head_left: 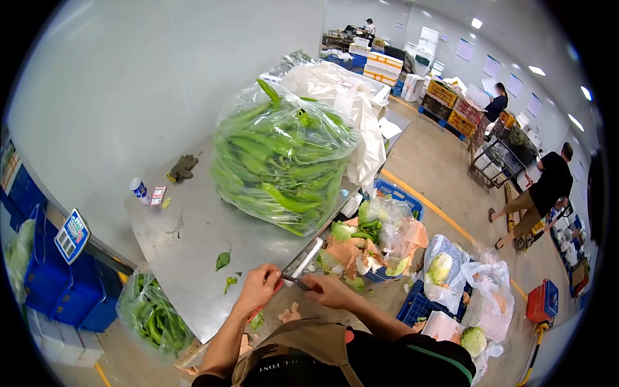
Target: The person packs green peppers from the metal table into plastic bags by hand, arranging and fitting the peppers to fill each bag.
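My left hand [260,287] is closed at the table's front edge, its fingertips by one end of a narrow dark tool [291,279]. A red strip shows beside that hand; what its fingers hold is too small to make out. Closed around the tool's other end is my right hand [327,291]. Beyond them, a large clear plastic bag of long green peppers [284,161] stands on the metal table [187,238]. A loose green leaf [223,258] and a small green scrap [229,282] lie left of my hands.
A glove [183,168], a can [138,190] and a label lie at the table's left. Another pepper bag [151,316] sits below. Right of the table stand a blue crate [412,200] of vegetable waste and bagged cabbages [440,269]. A person [548,184] walks at far right.
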A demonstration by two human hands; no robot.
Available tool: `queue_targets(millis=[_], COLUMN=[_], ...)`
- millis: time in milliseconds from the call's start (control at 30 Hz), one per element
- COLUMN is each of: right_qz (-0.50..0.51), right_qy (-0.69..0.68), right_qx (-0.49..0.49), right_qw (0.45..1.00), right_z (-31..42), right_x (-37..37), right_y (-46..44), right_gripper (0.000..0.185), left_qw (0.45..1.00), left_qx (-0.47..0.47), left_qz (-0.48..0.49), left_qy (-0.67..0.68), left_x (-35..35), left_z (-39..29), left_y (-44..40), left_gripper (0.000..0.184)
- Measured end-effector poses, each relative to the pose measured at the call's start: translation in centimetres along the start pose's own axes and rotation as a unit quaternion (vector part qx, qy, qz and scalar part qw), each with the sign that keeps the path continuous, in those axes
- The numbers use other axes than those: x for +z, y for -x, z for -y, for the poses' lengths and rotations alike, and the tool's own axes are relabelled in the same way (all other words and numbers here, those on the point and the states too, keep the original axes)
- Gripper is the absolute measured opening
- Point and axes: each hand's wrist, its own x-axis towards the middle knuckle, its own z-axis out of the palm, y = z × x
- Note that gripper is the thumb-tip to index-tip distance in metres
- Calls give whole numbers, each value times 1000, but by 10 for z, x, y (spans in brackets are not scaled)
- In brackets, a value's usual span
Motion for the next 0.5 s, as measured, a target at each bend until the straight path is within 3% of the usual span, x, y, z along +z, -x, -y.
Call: queue_targets(millis=[100, 200, 300, 400, 500], right_qz=[-134, -264, -297, -248, -251], right_qy=[-13, 151, 278, 239, -3], right_qx=[-24, -83, -113, -7, -46], right_qw=[991, 949, 906, 939, 967], right_z=[29, 22, 35, 28, 49], right_x=[5, 10, -34, -90, -159], right_y=[-12, -37, -56, -77, -94], right_gripper=[44, 45, 42, 31, 25], left_qw=[999, 997, 991, 962, 920], left_qx=[33, 77, 137, 263, 344], left_qz=[-19, -26, -4, -62, -162], left_qy=[-2, -6, -6, -29, -90], left_x=[-6, -14, -30, -50, -73], left_z=[-24, -51, -77, -110, -138], left_y=[-19, -44, -81, -131, -197], left_gripper=[17, 17, 14, 12, 12])
